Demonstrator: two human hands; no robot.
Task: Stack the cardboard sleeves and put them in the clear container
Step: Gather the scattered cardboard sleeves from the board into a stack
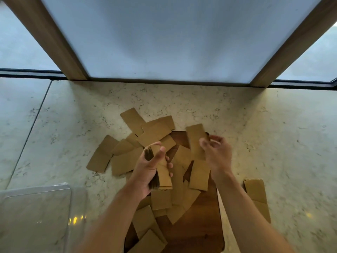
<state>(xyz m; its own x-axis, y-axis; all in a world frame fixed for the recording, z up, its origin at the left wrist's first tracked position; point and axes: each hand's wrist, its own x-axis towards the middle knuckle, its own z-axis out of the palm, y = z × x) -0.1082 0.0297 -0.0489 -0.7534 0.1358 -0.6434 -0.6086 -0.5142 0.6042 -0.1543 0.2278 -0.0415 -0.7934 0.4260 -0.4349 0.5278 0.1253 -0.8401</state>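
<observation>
**A:** What do you have in each grip?

**B:** I see the left hand (148, 170) wrapped around one stack of sleeves (160, 170), thumb across the top sleeve, fingers curled under. I can't count the sleeves in the stack; only their edges show. The right hand (216, 152) pinches a single sleeve (196, 141) between thumb and fingertips, held upright just right of the stack. It's motion-blurred, so I can't tell more of the finger positions.

**A:** And the rest of the sleeves?

**B:** Loose sleeves (127, 160) lie scattered beneath and beyond both grips, overlapping. I count roughly twenty, but the overlaps make it uncertain. Two more (256, 194) lie apart, right of the right forearm.

**A:** On what?

**B:** One wooden board (200, 225) under the forearms, with sleeves spilling onto the marble counter (282, 143).

**A:** The container?

**B:** One clear container (34, 190), well left of the left grip, at the counter's near edge. I see no sleeves in it.
</observation>
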